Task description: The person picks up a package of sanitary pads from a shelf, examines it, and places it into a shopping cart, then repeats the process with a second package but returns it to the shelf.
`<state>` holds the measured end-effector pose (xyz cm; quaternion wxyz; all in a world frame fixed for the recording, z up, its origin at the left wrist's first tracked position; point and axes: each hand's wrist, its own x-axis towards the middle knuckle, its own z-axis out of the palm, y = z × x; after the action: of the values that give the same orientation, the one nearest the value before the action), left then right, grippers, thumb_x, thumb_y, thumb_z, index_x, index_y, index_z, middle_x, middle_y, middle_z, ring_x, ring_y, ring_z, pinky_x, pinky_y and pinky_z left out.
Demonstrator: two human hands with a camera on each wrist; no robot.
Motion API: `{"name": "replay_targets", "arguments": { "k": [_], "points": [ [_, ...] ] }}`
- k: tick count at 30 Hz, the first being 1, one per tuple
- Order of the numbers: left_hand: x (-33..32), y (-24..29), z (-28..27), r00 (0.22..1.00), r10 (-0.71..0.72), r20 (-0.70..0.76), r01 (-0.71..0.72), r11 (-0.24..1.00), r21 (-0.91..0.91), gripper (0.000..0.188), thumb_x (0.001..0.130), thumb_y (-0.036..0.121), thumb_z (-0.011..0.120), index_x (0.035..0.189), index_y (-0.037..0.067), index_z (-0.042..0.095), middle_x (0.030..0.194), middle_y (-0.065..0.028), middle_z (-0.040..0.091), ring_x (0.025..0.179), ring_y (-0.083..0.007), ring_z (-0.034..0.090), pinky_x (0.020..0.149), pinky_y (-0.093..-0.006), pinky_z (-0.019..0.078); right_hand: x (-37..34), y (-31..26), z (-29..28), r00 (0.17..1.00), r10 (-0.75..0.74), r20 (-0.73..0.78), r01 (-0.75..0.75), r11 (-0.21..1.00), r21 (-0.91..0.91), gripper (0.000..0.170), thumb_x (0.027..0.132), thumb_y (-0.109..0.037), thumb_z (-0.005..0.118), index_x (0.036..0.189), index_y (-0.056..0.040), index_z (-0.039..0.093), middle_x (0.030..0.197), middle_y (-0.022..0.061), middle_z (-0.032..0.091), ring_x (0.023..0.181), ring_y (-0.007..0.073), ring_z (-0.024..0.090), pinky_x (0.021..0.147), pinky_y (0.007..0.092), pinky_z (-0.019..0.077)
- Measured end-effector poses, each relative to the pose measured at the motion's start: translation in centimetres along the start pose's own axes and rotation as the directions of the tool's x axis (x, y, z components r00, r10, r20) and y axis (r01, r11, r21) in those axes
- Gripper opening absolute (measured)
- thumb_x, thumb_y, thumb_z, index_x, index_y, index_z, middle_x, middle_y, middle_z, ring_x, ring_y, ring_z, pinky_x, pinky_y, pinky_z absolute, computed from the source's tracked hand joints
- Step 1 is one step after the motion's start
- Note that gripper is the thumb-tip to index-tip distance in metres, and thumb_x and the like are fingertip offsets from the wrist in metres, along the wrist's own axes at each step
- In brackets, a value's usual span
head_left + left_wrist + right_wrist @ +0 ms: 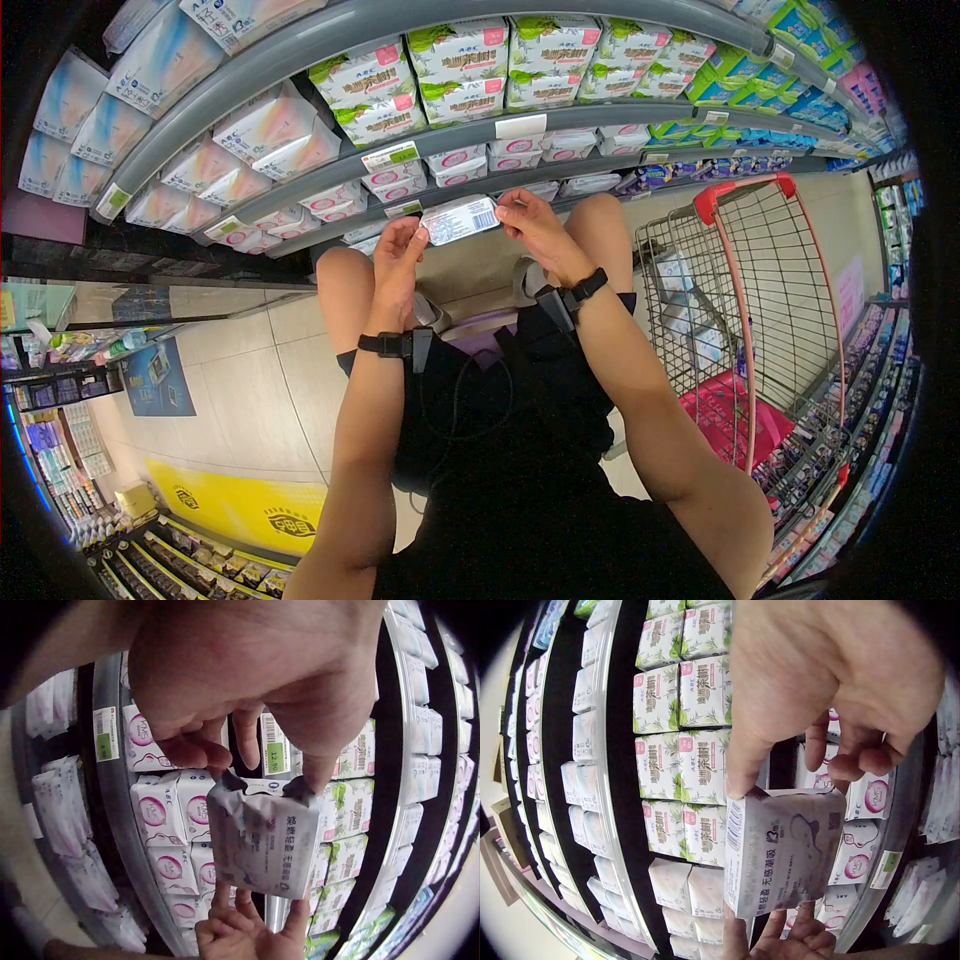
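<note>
Both hands on one white sanitary-pad pack (460,222). Left hand (398,268) pinches its left end, thumb on one side, fingers on the other. Right hand (537,230) pinches the right end the same way, by the barcode. Finger gap on each hand = width of the pack end, so neither narrow nor spread wide. Pack sits between the hands, ahead of the bent knees, just on the near side of the lower shelving.

Far side: shelf of green-and-white ABC tea-tree packs (460,75), smaller KMS packs (457,163) one tier down. Far left: white packs with pastel stripes (283,130). Left wrist view shows a green price tag (277,757) reading 12.90.

Right: wire shopping cart (738,290) with red trim, white packs (690,310) inside. Near left: yellow floor sticker (225,507). Each wrist has a black strap (385,346).
</note>
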<state>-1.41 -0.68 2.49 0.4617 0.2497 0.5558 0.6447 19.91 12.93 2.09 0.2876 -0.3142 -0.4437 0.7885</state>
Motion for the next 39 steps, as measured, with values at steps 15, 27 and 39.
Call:
{"name": "replay_targets", "arguments": {
  "k": [15,27,39],
  "points": [
    [0.03,-0.1,-0.09,1.0,0.009,0.014,-0.009,1.0,0.001,0.029,0.09,0.02,0.073,0.114,0.007,0.062,0.102,-0.0001,0.065,0.089,-0.0086,0.055,0.073,-0.0237,0.0388,0.04,0.13,-0.09,1.0,-0.015,-0.006,0.015,1.0,0.01,0.023,0.088,-0.022,0.076,0.098,-0.0125,0.057,0.081,-0.0032,0.058,0.07,0.0068,0.047,0.062,0.0223,0.0366],
    [0.03,-0.16,-0.18,0.999,-0.016,0.034,0.015,1.0,0.025,0.029,0.09,0.022,0.074,0.111,0.008,0.062,0.1,0.0001,0.065,0.086,-0.0077,0.055,0.071,-0.0226,0.0389,-0.1,-0.05,-0.49,0.999,0.018,0.041,-0.02,0.999,0.033,0.018,0.091,-0.017,0.072,0.102,-0.0116,0.059,0.089,-0.0045,0.058,0.072,0.0059,0.047,0.065,0.0203,0.0376],
    [0.01,-0.05,-0.14,0.999,-0.03,0.037,0.029,0.999,0.035,0.028,0.089,0.023,0.075,0.109,0.008,0.062,0.097,0.0007,0.064,0.084,-0.007,0.054,0.071,-0.0221,0.0378,-0.1,-0.12,-0.28,0.999,0.023,0.03,-0.023,1.0,0.007,0.022,0.089,-0.022,0.074,0.099,-0.0114,0.058,0.083,-0.0042,0.058,0.07,0.006,0.048,0.062,0.0214,0.0359]
  ]
}}
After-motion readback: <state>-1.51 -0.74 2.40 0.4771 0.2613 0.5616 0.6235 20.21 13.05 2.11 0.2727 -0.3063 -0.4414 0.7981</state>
